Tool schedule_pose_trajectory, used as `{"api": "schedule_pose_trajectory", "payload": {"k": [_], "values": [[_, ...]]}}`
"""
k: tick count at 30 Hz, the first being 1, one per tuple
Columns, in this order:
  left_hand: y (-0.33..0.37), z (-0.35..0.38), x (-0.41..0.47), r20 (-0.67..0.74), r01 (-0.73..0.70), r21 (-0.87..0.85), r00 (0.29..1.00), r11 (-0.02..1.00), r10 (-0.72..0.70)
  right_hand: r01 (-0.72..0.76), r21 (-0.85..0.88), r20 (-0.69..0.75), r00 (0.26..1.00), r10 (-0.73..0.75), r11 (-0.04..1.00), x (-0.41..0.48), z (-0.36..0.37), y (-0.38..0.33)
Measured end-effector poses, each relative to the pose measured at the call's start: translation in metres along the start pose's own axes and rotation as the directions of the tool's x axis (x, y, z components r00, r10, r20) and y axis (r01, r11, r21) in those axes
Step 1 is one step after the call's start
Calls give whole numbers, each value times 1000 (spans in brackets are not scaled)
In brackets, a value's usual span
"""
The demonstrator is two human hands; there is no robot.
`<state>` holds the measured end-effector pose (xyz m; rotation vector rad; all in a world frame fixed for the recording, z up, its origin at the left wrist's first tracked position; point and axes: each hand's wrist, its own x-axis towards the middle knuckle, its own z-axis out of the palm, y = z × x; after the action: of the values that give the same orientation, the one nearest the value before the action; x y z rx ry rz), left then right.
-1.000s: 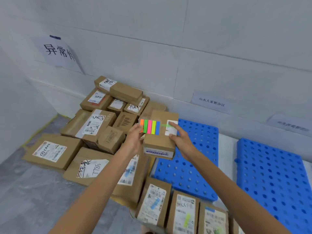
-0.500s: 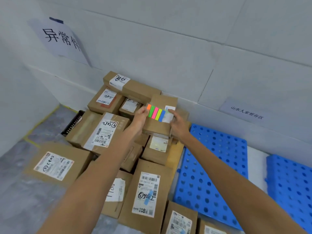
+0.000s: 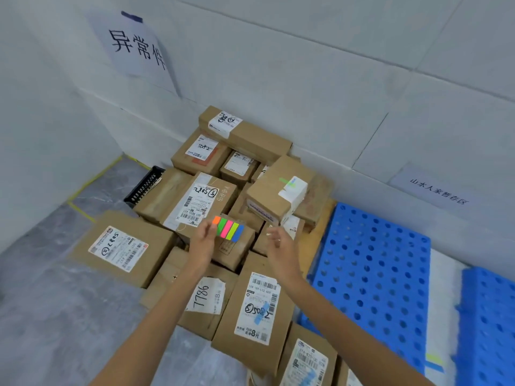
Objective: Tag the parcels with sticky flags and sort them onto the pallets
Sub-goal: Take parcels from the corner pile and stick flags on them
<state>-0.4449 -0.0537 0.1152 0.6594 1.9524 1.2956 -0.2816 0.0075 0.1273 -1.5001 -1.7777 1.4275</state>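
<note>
Centre frame: left hand (image 3: 204,240) pinches a strip of multicoloured sticky flags (image 3: 229,228) at its left end. Right hand (image 3: 280,246) just right of the strip, fingers loosely spread, gripping nothing. Above it, apart from both hands, a small brown cardboard parcel (image 3: 278,190) with a green flag lies tilted on the parcel pile. Blue perforated plastic pallet (image 3: 373,263) at right.

both forearms bare, reaching forward from bottom of frame, converging toward centre. left hand (image 3: 203,240) raised, thumb and fingers pinched on sticky flags (image 3: 229,228), back of hand toward camera. right hand (image 3: 280,247) just beside it, not touching, empty, fingers loosely curled and slightly spread, palm facing left. wrists roughly level, right arm coming in at a steeper diagonal
</note>
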Motion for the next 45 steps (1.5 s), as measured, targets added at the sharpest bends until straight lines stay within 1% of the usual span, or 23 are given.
{"api": "schedule_pose_trajectory", "payload": {"k": [1, 3, 4, 5, 9, 13, 17, 19, 22, 25, 27, 31, 33, 35, 37, 38, 39, 40, 41, 44, 45], "values": [[-5, 0, -2, -6, 8, 10, 1000, 1000, -8, -71, 3, 78, 994, 71, 997, -3, 9, -2], [-8, 2, -4, -27, 19, 26, 999, 999, -18, -265, 79, 243, 940, 239, 961, -5, 24, -5], [-7, 3, -4, -38, 21, 30, 999, 999, -20, -335, 135, 301, 911, 284, 932, -4, 32, -4], [-4, 5, -4, -51, 26, 31, 998, 999, -25, -379, 186, 328, 894, 306, 907, -4, 37, -6], [8, 6, -7, -68, 36, -26, 997, 999, -38, -432, 331, 325, 887, 329, 839, -4, 42, -16], [24, -3, -17, -72, 17, -130, 997, 991, -26, -432, 448, 311, 896, 317, 783, -12, 22, -26], [51, -5, -41, -96, 10, -268, 995, 963, -37, -412, 471, 336, 901, 273, 780, -32, -6, -27], [62, 1, -58, -88, 35, -343, 994, 939, -69, -394, 478, 322, 910, 260, 785, -46, -22, -25], [74, 25, -102, -28, 31, -396, 999, 918, -45, -351, 503, 258, 933, 251, 789, -74, -49, -16], [76, 60, -153, 88, 74, -471, 995, 879, -36, -306, 468, 99, 950, 295, 829, -105, -77, 3], [71, 85, -183, 167, 122, -527, 985, 841, -38, -297, 447, 7, 944, 329, 844, -127, -98, 23], [65, 128, -237, 284, 227, -594, 957, 772, -63, -317, 473, -40, 924, 379, 822, -175, -145, 71], [63, 146, -261, 333, 280, -614, 940, 739, -79, -340, 509, -37, 909, 414, 791, -199, -175, 96], [54, 162, -277, 297, 284, -590, 947, 756, -124, -360, 587, -22, 889, 458, 725, -223, -206, 123], [43, 181, -295, 252, 293, -507, 950, 810, -186, -341, 678, -8, 882, 471, 651, -248, -233, 153], [39, 190, -305, 263, 320, -470, 941, 822, -215, -338, 706, 12, 884, 466, 623, -256, -240, 165], [34, 201, -317, 314, 360, -439, 920, 823, -235, -347, 720, 40, 885, 463, 601, -268, -247, 176], [30, 214, -331, 375, 398, -404, 893, 824, -247, -369, 713, 67, 882, 466, 596, -279, -253, 189], [27, 225, -344, 422, 424, -366, 869, 829, -258, -387, 689, 73, 879, 472, 613, -290, -258, 198], [21, 247, -374, 482, 422, -253, 835, 870, -265, -398, 580, -24, 864, 503, 711, -319, -272, 229], [16, 250, -380, 503, 418, -215, 822, 883, -266, -402, 562, -41, 860, 509, 723, -326, -276, 240]]}}
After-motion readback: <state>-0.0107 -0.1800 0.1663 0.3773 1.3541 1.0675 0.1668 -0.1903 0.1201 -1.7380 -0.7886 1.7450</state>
